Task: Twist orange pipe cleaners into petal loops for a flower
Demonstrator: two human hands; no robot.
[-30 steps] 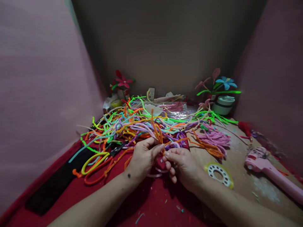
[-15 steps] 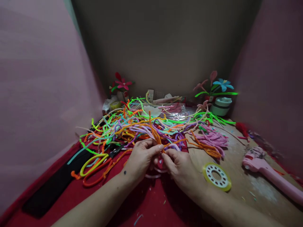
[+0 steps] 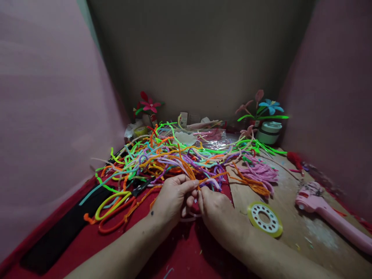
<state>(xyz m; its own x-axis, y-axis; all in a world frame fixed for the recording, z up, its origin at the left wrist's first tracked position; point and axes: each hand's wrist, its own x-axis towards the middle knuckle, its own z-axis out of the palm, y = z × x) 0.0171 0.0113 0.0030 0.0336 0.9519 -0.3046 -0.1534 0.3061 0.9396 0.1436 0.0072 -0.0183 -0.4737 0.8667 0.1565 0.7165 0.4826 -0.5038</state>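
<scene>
My left hand (image 3: 173, 195) pinches a small bunch of orange pipe cleaners (image 3: 188, 170) between thumb and fingers, their ends pointing up and away from me. Close beside it, my right hand (image 3: 216, 207) is closed at the lower end of the same bunch, its fingertips nearly touching my left thumb. One orange strand sticks out to the right above the right hand. Just beyond both hands lies a tangled heap of multicoloured pipe cleaners (image 3: 162, 155). A pale ring-shaped thing shows partly beneath the hands.
Scissors (image 3: 113, 205) with yellow and orange handles lie left. On the board at right are a tape roll (image 3: 265, 219), pink pipe cleaners (image 3: 261, 172), an orange bundle (image 3: 252, 185) and a pink-handled tool (image 3: 328, 213). Pipe-cleaner flowers (image 3: 271, 105) and a lidded jar (image 3: 269, 132) stand behind.
My right hand has turned and its fingers have curled in more tightly at the base of the orange bunch. My left hand keeps its pinch. The view has shifted slightly.
</scene>
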